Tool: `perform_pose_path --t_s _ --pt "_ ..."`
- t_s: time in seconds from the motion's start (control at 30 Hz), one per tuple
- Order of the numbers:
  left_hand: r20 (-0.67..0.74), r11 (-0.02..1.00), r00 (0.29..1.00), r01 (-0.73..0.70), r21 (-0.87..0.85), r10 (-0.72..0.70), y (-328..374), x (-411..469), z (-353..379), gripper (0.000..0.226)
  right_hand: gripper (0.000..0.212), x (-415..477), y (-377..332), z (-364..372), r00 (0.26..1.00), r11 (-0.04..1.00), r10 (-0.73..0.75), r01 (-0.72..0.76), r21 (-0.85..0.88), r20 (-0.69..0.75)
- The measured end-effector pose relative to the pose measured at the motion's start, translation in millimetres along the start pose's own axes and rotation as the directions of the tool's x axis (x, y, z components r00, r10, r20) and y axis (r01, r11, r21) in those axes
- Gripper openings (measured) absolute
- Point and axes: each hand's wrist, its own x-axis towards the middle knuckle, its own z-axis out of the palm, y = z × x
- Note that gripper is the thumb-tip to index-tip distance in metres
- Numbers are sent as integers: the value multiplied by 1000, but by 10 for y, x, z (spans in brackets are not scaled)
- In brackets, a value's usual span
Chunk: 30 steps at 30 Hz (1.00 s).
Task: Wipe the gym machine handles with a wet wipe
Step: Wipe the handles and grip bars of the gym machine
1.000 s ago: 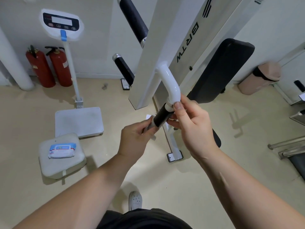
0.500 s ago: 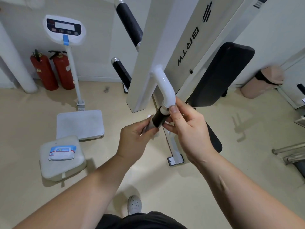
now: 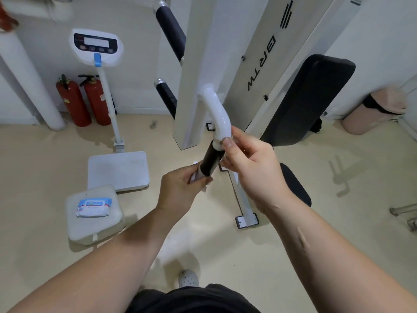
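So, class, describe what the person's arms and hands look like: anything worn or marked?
Both are bare: no sleeves, gloves, watch or rings show on the left hand or right hand. The right forearm carries a long, thin line, like a scar.

"What's this person wearing?"

"A black garment (image 3: 194,299) at the waist, and a white clog (image 3: 188,279) with round holes over the toe."

"And the arms?"

"Left hand (image 3: 180,190), right hand (image 3: 255,168) and left forearm (image 3: 112,256) all bare. The right forearm (image 3: 327,245) is bare too, with a long thin mark."
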Motion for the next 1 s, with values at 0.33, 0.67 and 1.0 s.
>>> perform_pose_path --t_s 0.33,0.67,1.0 --pt "-382 993 917 -119 5 111 499 -67 272 14 17 197 23 -200 971 992 -118 108 59 210" --pt "-591 991 805 36 126 46 489 -149 507 28 20 379 207 -240 938 971 -208 162 176 279" --pt "-672 988 740 89 127 20 551 -187 586 24 26 452 516 -343 865 955 -153 6 296 477"
